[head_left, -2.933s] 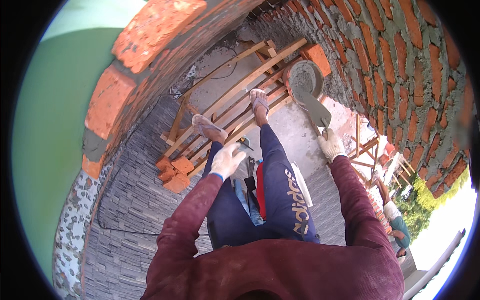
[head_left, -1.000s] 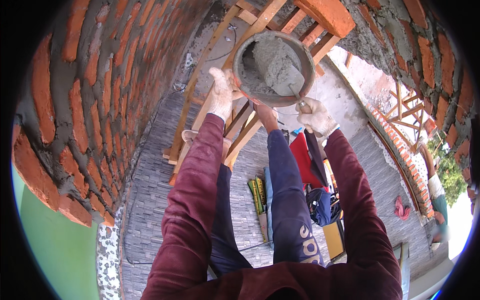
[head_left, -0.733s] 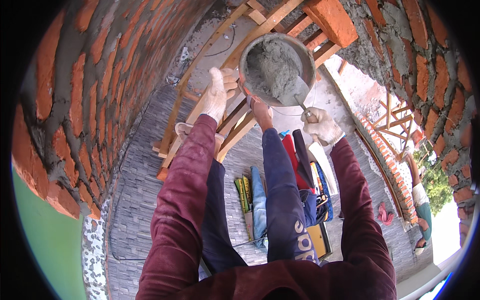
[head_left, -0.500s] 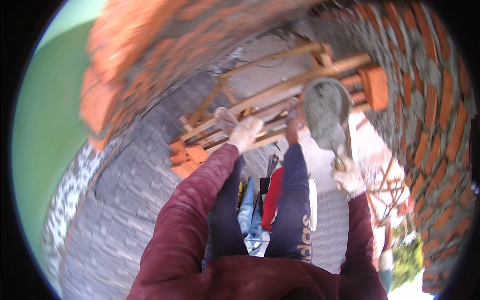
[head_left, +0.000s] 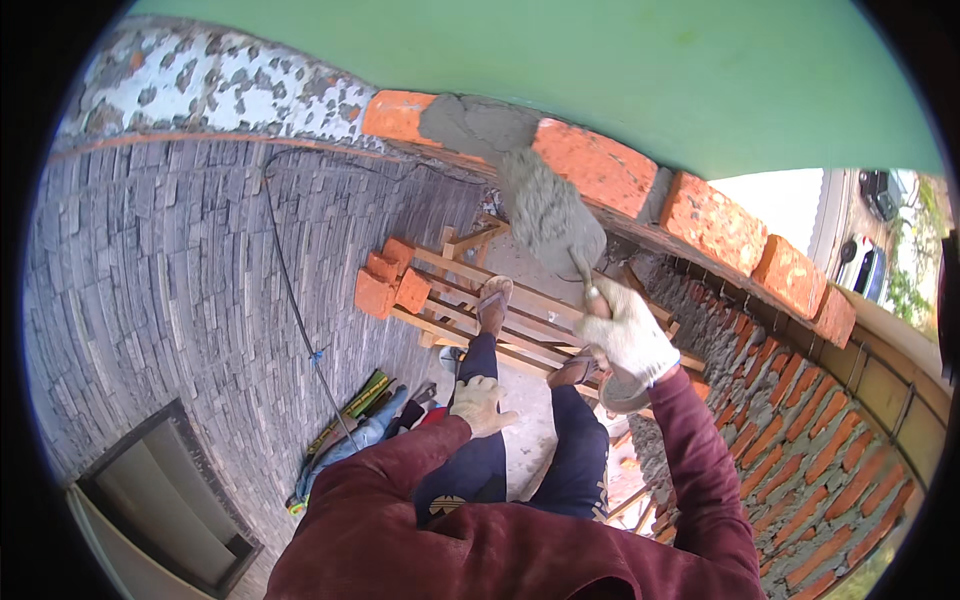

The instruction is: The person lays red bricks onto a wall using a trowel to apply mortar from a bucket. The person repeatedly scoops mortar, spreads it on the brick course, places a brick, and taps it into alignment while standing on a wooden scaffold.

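Note:
My right hand [head_left: 628, 332], in a pale glove, is closed round the handle of a trowel [head_left: 582, 265]. A thick heap of wet grey mortar [head_left: 550, 215] covers its blade. The loaded blade is at the brick wall's top course, beside a gap spread with mortar [head_left: 478, 125] between an orange brick [head_left: 398, 116] and another orange brick [head_left: 595, 165]. My left hand [head_left: 482, 407], also gloved, lies on my left leg with its fingers apart and holds nothing. Below my right wrist shows part of a round mortar bucket [head_left: 622, 394], mostly hidden by the hand.
My sandalled feet stand on a wooden slatted scaffold [head_left: 530, 318]. Several loose bricks [head_left: 385, 280] are stacked at its left end. A dark cable [head_left: 290, 290] hangs along the grey stone-clad wall [head_left: 180, 260]. A rough brick wall [head_left: 800, 460] rises at right; a green surface [head_left: 600, 60] lies beyond the bricks.
The view has turned toward the wall top. My right hand has carried the mortar-laden trowel from over the bucket to the brick course. My left hand now lies on my leg.

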`<state>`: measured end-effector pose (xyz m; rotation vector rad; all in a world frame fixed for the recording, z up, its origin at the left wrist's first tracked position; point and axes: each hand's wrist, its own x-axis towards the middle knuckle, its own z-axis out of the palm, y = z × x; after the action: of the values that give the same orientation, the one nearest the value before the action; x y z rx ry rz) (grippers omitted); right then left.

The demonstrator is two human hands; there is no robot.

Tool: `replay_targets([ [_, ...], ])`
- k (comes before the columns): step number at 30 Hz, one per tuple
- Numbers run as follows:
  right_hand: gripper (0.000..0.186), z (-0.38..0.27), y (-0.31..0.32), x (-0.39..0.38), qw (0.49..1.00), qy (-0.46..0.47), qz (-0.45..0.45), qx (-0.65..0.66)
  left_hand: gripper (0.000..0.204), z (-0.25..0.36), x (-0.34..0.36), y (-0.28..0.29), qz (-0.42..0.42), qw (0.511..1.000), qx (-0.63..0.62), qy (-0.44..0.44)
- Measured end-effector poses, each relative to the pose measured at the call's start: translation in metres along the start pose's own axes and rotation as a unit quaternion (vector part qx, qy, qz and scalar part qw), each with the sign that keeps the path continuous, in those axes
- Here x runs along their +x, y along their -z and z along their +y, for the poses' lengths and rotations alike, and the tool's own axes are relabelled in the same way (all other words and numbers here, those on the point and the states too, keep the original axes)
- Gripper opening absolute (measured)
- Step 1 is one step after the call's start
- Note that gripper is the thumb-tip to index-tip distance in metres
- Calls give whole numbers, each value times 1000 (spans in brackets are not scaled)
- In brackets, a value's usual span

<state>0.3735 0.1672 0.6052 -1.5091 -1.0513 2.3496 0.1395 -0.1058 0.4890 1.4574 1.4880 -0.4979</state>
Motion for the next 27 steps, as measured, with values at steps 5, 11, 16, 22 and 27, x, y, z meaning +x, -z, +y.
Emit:
replay_targets([
  [5,32,-82,-66,134,894,247,102,-359,60,-26,1,-5,24,998,-45,24],
  [11,39,-79,-123,253,728,267,261,-575,50,-61,13,18,54,994,-97,-9],
  [16,45,-67,-134,196,742,339,307,-490,49,-88,10,35,21,996,-86,-11],
  [22,40,-26,-122,115,874,249,261,-327,47,-107,23,50,-5,998,1,-60],
  [27,40,125,-93,-22,888,-13,321,-329,42,-95,32,61,-35,997,-8,-66],
])
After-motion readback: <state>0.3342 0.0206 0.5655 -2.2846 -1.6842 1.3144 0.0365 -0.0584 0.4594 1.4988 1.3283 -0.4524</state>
